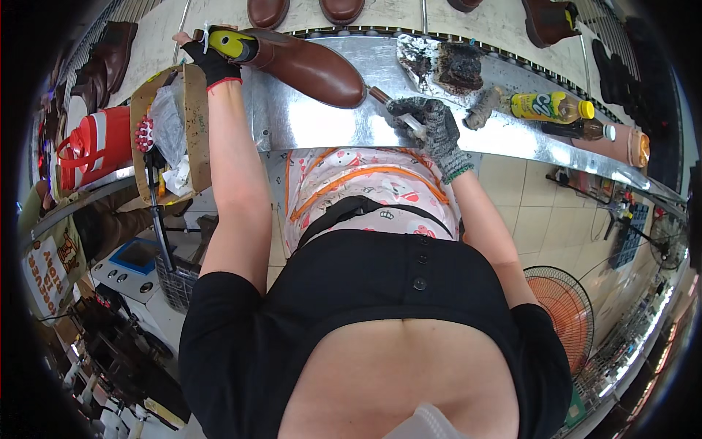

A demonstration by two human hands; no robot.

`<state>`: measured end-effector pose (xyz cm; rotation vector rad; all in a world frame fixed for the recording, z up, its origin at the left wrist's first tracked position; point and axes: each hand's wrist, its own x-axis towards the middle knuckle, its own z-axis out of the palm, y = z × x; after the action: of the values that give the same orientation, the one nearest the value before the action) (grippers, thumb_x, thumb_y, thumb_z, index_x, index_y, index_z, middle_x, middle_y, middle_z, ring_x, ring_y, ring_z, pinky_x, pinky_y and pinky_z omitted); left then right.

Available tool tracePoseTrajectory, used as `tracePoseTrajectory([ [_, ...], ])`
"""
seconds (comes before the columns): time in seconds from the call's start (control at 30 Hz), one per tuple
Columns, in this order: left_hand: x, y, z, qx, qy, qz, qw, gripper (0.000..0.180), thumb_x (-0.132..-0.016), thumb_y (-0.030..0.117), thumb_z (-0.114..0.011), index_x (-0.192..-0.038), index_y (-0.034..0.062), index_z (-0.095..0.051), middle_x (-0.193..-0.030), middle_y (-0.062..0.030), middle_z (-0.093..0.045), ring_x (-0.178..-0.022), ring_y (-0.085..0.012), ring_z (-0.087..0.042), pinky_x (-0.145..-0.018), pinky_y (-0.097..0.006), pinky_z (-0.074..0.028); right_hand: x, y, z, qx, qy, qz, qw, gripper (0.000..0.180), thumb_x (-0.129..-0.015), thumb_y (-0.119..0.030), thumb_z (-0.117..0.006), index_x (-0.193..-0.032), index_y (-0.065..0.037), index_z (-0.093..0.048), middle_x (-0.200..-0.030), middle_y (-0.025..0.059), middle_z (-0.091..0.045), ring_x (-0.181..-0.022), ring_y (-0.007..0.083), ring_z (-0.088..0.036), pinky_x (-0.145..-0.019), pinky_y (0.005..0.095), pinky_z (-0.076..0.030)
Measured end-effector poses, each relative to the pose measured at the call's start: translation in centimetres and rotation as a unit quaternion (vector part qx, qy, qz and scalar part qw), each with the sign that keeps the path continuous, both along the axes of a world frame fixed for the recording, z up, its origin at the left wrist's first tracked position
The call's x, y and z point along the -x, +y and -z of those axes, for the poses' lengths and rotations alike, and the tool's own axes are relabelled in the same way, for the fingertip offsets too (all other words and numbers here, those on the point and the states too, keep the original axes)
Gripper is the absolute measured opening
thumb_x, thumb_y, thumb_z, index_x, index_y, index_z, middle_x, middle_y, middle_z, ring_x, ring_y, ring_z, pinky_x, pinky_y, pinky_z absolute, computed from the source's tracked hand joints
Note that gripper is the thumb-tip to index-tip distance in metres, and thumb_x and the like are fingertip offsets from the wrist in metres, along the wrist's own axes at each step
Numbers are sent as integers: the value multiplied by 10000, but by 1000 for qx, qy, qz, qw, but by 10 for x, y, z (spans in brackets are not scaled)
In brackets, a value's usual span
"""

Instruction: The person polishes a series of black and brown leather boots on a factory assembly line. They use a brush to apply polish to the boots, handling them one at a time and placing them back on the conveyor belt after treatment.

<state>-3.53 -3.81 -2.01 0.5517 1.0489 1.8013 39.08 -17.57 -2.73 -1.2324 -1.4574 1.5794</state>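
A brown leather ankle boot (311,69) lies on its side on a shiny metal workbench (322,117). My left hand (208,55), in a black fingerless glove, grips the boot's opening, where a yellow last (230,44) shows. My right hand (428,124), in a grey knitted glove, is closed around a brush handle (387,101) whose end points toward the boot's toe.
A dirty tray with dark paste (446,66) and a worn brush (482,110) lie to the right, then a yellow bottle (548,106) and a brown bottle (585,130). More brown shoes (303,11) stand behind. A cardboard box (168,132) and a red jug (95,143) are at left; an orange fan (567,307) sits lower right.
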Motion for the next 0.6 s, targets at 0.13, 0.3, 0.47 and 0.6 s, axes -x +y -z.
tracePoseTrajectory([
  [0.13,-12,-7,-1,-1,11,-46,999,735,-810,737,-338,-1016,38,-428,-779,-183,-610,-652,-289,-617,-600,-386,-539,0,-2,-2,-1,14,13,1000,368,-686,86,-566,-995,-84,-670,-918,70,-688,-778,145,-649,-683,265,-512],
  [0.3,-20,-14,18,-89,285,-166,940,608,-842,617,-465,-991,31,-526,-802,-100,-613,-717,-222,-614,-672,-341,-520,5,-9,7,79,80,72,991,356,-681,92,-572,-992,-58,-658,-943,74,-689,-771,118,-645,-672,250,-511],
  [0.47,-16,-22,12,-37,391,-127,911,534,-854,543,-508,-1028,39,-541,-783,-88,-625,-716,-213,-614,-647,-338,-487,4,-9,-14,137,152,98,974,187,-843,-95,-527,-982,-48,-643,-937,69,-687,-760,111,-642,-626,238,-507],
  [0.6,-34,-34,-17,29,541,-167,823,628,-810,606,-518,-1063,31,-522,-774,-128,-632,-718,-285,-627,-623,-377,-466,6,-5,-41,93,36,119,988,302,-946,-245,-414,-968,-50,-644,-931,69,-683,-742,119,-638,-589,237,-497],
])
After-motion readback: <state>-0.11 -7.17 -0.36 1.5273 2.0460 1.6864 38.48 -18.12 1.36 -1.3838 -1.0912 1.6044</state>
